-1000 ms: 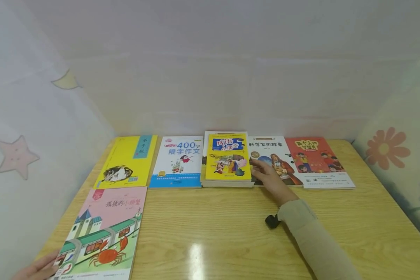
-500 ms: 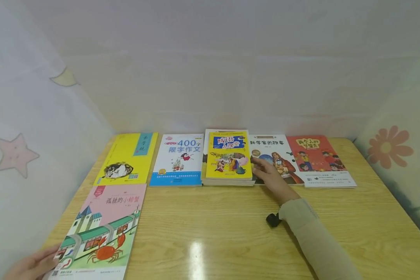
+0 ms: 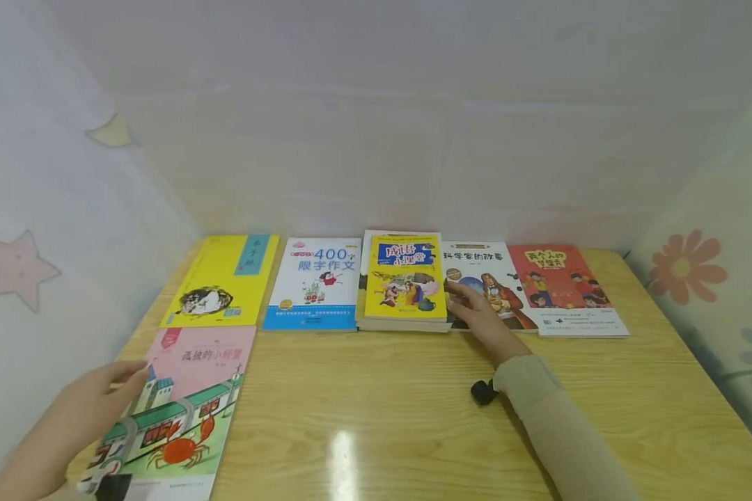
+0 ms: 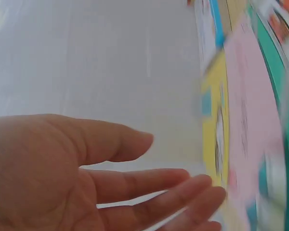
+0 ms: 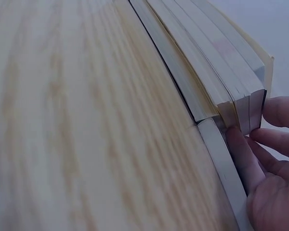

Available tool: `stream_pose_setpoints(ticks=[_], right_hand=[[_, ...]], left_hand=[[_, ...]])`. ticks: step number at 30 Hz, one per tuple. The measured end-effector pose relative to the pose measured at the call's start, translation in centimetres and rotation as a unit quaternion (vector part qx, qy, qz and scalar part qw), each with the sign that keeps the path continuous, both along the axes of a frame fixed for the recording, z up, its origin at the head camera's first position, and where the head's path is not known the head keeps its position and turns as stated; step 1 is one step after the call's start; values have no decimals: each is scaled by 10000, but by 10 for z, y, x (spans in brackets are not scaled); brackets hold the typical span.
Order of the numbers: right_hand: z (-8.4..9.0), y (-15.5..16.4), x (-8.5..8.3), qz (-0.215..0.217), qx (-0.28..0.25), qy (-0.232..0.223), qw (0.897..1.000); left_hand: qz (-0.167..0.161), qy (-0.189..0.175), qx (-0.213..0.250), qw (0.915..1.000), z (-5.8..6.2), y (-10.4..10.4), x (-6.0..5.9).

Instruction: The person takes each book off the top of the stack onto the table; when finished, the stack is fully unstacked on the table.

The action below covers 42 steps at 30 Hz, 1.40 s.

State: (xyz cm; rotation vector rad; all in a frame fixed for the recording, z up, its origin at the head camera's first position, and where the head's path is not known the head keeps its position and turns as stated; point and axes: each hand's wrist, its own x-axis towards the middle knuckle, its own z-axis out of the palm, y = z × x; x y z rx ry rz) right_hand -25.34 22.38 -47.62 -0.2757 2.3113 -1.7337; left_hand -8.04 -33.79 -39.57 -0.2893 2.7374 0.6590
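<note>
My left hand (image 3: pixel 90 410) is held over the left side of a pink book with a red crab on its cover (image 3: pixel 184 435). Its thumb and fingers are apart with nothing between them, as the left wrist view of the hand (image 4: pixel 111 178) confirms. At the middle of the back row, a small yellow picture book (image 3: pixel 407 278) tops a stack of several books (image 5: pixel 197 57). The fingers of my right hand (image 3: pixel 482 316) touch the stack's right side; in the right wrist view they lie along the page blocks' corner. A book about scientists (image 3: pixel 482 261) lies beneath that hand.
Left of the stack lie a blue-and-white book (image 3: pixel 316 285) and a yellow book with a teal label (image 3: pixel 222 282). A red-and-white book (image 3: pixel 564 278) sits at the right end. Pale fabric walls (image 3: pixel 413 153) surround the wooden table (image 3: pixel 407 417) at the back and sides.
My left hand has let go of the pink book's lower left edge and moved up over it. The right hand has stayed at the stack.
</note>
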Motion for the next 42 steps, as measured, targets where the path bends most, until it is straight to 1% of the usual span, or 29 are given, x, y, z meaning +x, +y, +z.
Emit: stream_pose_setpoints(ticks=[1, 2, 3, 5, 6, 7, 10, 12, 14, 16, 19, 21, 24, 27, 29, 31, 33, 34, 35, 36, 38, 40, 42], right_hand=[[0, 0, 0, -5, -32, 9, 10000], [0, 1, 0, 13, -54, 40, 10000], [-1, 1, -1, 2, -65, 41, 10000], [-1, 1, 0, -24, -30, -16, 10000], [-1, 2, 0, -35, -33, -63, 10000], [0, 1, 0, -66, -32, -113, 9999], [1, 1, 0, -87, -18, -205, 9998], [2, 2, 0, -52, -41, -194, 9998], [1, 3, -1, -54, -70, -152, 9998], [2, 3, -1, -86, -106, -182, 9997], [2, 0, -2, -169, -171, -180, 9996], [3, -2, -2, -189, -197, -204, 9994], [4, -5, -2, -196, -239, -132, 9994], [4, -3, -1, -228, -228, -91, 9994], [4, -3, -2, -294, -177, -94, 9994], [3, -3, -3, -344, -118, -103, 9993], [2, -3, -4, -360, -91, -106, 9993], [2, -3, -4, -356, -72, -101, 9993], [2, -3, -4, -324, -69, -81, 9994], [2, -3, -4, -333, -77, -86, 9994], [2, -3, -4, -346, -94, -117, 9993], [2, -3, -3, -371, -52, -145, 9992], [2, -4, -3, -406, -80, -219, 9989]], left_hand=[[-209, 388, 46, 9990, 3, 14, -9], [-489, 757, 146, 9958, 6, 28, -19], [-726, 1044, 287, 9915, 8, 42, -28], [-1092, 1402, 621, 9821, 10, 71, -49], [-1235, 1492, 846, 9774, 11, 84, -60], [-1337, 1508, 1106, 9732, 12, 96, -71], [-1395, 1292, 1813, 9649, 14, 126, -106], [-1374, 1238, 2119, 9596, 10, 147, -127], [-1403, 1231, 2430, 9519, 5, 168, -145], [-1410, 1329, 2570, 9468, -1, 189, -157], [-1391, 1384, 2697, 9427, -8, 215, -167], [-1377, 1343, 2677, 9441, -11, 227, -170], [-1361, 1232, 2590, 9483, -13, 240, -174], [-1370, 1143, 2561, 9500, -11, 250, -174], [-1314, 1065, 2618, 9502, -10, 253, -175], [-1142, 936, 2817, 9481, -9, 256, -175], [-833, 810, 3082, 9442, -9, 259, -177], [-636, 748, 3252, 9405, -9, 260, -177], [-455, 685, 3451, 9349, -9, 261, -178], [-256, 621, 3692, 9269, -9, 261, -179], [10, 520, 4156, 9080, -8, 263, -181], [187, 377, 4562, 8889, -8, 263, -183], [330, 224, 4855, 8733, -8, 263, -184]])
